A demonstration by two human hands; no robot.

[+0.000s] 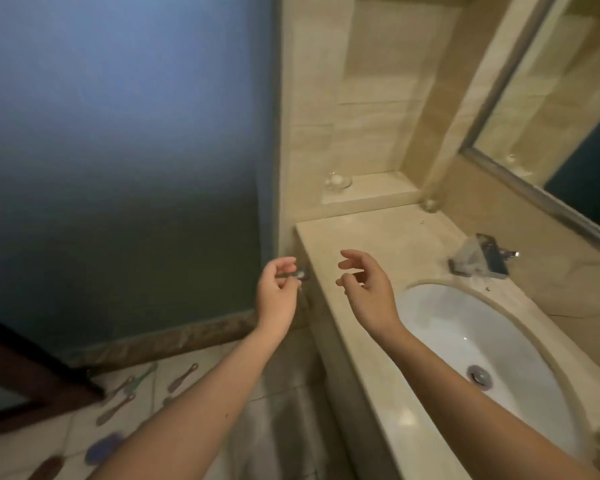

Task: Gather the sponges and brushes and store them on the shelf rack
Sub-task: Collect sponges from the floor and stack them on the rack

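Observation:
Several brushes lie scattered on the tiled floor at the lower left: a brown-handled brush [183, 376], a green-handled brush [142, 375], another brown one [115, 409] and a blue oval brush [103, 446]. Both of my hands are raised well above them, beside the counter's left end. My left hand [277, 289] pinches a small metal fitting [301, 273] that sticks out of the counter's side wall. My right hand [365, 284] hovers over the counter's edge with relaxed, spread fingers and holds nothing.
A beige stone counter [368, 237] holds a white oval sink [471, 344] and a chrome faucet [482, 256]. A small glass dish [336, 181] sits on a raised ledge behind. A frosted blue glass panel [125, 150] fills the left, a mirror [568, 98] the right.

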